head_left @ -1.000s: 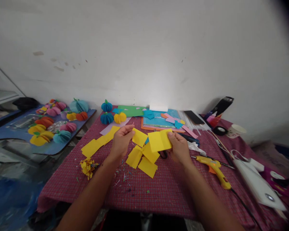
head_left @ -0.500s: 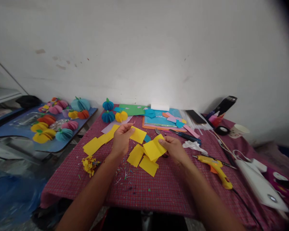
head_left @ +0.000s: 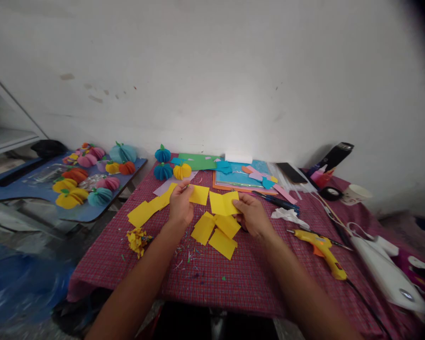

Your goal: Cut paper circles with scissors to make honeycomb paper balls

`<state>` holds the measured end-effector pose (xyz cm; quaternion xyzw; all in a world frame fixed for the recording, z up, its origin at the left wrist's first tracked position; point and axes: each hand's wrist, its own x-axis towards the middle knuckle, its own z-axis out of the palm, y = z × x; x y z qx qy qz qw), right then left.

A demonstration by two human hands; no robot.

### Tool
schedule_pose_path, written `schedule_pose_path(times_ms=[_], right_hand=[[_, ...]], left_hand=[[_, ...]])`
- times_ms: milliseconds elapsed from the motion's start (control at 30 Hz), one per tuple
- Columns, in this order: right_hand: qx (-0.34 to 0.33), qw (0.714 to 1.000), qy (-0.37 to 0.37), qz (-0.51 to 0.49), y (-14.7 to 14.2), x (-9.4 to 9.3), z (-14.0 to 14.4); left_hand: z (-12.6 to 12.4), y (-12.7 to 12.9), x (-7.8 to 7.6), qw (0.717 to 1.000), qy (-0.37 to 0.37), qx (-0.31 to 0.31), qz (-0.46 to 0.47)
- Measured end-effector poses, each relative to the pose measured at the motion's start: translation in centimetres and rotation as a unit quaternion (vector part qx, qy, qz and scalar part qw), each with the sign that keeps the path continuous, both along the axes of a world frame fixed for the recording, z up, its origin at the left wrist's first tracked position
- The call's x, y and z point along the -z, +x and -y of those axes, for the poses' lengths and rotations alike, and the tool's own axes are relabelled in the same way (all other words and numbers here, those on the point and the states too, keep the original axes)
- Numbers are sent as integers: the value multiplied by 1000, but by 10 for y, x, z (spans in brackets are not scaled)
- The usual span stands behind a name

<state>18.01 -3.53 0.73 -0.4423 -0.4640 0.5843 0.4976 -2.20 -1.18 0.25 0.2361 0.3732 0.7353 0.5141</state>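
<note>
Left hand (head_left: 181,206) grip pinches small yellow paper square (head_left: 199,194), right hand (head_left: 252,216) grip pinches creased yellow paper rectangle (head_left: 224,203), both held just above loose yellow paper pieces (head_left: 217,231) on red-checked counter (head_left: 233,278), yellow glue gun (head_left: 320,249) w/ cord at right.

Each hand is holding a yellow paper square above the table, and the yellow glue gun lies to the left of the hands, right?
Not quite: the head view shows the glue gun lying to the right of the hands. The left hand and right hand each hold a yellow paper square.

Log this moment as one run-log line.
left hand: holds yellow paper square | right hand: holds creased yellow paper | below: loose yellow squares on checked cloth
</note>
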Motion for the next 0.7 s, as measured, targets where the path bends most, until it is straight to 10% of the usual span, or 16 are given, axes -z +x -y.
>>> schedule_pose_path(times_ms=[200,400,700], right_hand=[[-80,978,51,187,-26,-11,-20],[78,860,230,448,-12,-11,-19],[42,931,249,265,-13,13,0]], left_hand=[[-9,-11,3,998,-16,-58,12],[-12,-12,7,997,-13,-77,-19],[5,12,4,994,24,37,-103]])
